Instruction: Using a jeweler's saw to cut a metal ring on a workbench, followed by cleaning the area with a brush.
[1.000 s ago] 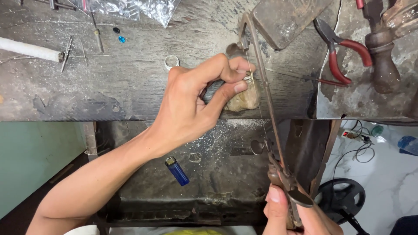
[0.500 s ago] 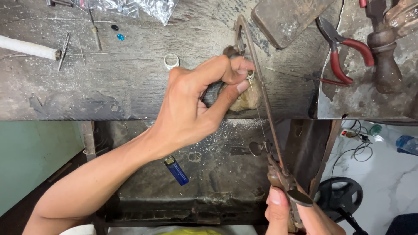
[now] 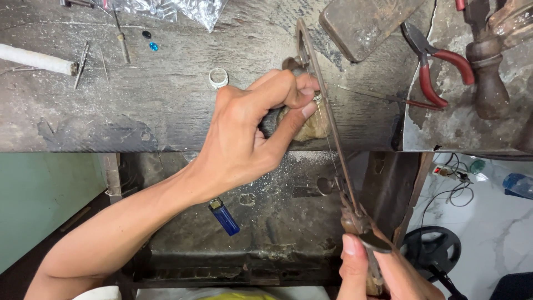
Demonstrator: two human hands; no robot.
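Across the top of the view runs the scarred wooden bench [image 3: 166, 111], with a dusty tray below holding a blue lighter [image 3: 224, 216]. At its edge the left hand [image 3: 250, 139] has its grip closed, pinching a small ring-like piece [image 3: 318, 98] against the worn bench pin [image 3: 311, 126]. The right hand [image 3: 377, 272] has its grip wrapped around the handle of a jeweller's saw [image 3: 327, 122], whose thin blade runs just beside the left thumb. A slip or twist could likely snap the blade or nick that thumb. Red-handled pliers [image 3: 430, 72] lie to the right, a loose silver ring [image 3: 218, 78] and two small blue stones [image 3: 151, 42] to the left. Crinkled clear plastic wrap [image 3: 189, 8] sits at the top edge, unlabelled
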